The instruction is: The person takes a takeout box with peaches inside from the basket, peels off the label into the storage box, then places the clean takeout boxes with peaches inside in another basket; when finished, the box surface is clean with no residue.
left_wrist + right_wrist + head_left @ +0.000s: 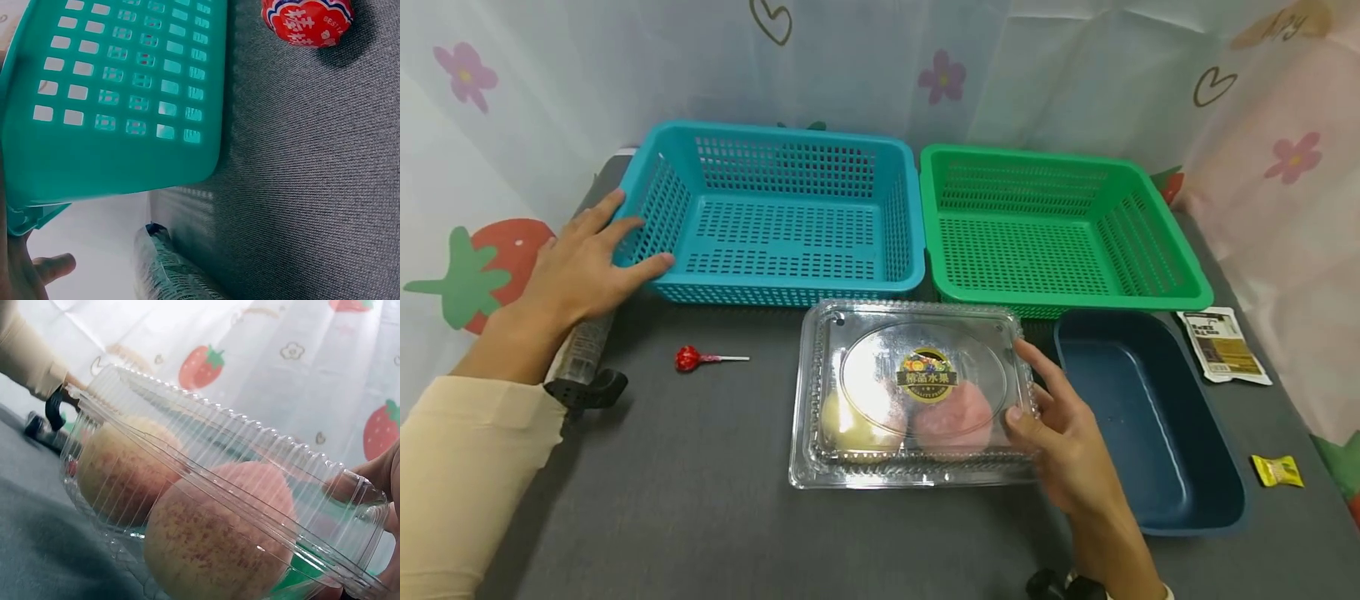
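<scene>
My left hand rests on the left rim of a blue plastic basket, thumb at its front corner and fingers fairly straight. In the left wrist view the basket's slotted side fills the upper left. My right hand grips the right edge of a clear plastic fruit box, thumb on the lid. Two peaches show through it, a yellowish one and a pinker one. The box has a round black and gold label. A red lollipop lies between the left hand and the box.
Beside the blue basket stands a green basket. A dark blue tub sits at the right, with a white and brown packet and a yellow wrapped candy beyond it. A clear wrapped item lies left of the blue basket.
</scene>
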### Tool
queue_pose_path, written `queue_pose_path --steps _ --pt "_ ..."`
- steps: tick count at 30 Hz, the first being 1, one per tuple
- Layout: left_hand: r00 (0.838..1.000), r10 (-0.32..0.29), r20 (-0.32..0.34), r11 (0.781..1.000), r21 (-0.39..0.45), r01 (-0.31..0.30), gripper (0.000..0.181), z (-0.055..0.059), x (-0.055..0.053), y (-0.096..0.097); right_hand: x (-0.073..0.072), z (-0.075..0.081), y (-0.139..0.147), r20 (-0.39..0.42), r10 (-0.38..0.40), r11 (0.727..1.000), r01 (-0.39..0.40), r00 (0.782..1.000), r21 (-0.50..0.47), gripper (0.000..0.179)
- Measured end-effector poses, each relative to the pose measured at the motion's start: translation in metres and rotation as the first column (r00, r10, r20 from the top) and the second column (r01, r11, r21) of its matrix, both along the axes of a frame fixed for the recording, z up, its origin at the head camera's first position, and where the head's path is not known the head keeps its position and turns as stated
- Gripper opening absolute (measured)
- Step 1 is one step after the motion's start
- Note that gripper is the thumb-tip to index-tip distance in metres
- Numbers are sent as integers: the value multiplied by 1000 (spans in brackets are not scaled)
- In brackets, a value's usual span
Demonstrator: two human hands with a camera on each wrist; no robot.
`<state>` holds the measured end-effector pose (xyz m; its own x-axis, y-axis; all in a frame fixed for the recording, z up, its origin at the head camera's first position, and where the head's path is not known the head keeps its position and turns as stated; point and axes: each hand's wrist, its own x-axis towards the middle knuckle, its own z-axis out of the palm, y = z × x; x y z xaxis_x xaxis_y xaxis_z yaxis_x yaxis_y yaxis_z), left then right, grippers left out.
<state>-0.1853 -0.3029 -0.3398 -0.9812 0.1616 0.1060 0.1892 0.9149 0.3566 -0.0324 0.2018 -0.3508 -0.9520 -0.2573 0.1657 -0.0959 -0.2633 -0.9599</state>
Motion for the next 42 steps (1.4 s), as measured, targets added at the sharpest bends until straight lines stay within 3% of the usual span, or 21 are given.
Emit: queue_pose_path --steps 13,23,28,31,34,39,42 --pt "1000 4 9 1000 -11 -4 80 5 -3 -2 -10 -18 0 0 22 998 -22 1000 55 67" --pt "1000 5 21 1000 -21 -4 80 6 1 -6 -13 -23 1 41 -12 992 6 999 123 67" --pt "999 31 14 1000 3 -31 81 13 7 -6 -12 -24 1 58 -16 990 8 998 140 67" --pt "997 67 -38 997 42 -65 80 22 17 0 -11 -24 1 59 -27 985 17 998 171 66" --pt "986 98 -135 991 106 -84 78 33 35 15 -10 -25 1 32 -52 973 44 998 226 65" --pt "941 137 -311 974 215 -70 71 46 70 54 -8 -25 2 -37 -107 944 114 994 309 64" --pt "924 147 -352 951 307 -34 66 47 88 77 -8 -26 2 -46 -116 941 125 992 315 63"
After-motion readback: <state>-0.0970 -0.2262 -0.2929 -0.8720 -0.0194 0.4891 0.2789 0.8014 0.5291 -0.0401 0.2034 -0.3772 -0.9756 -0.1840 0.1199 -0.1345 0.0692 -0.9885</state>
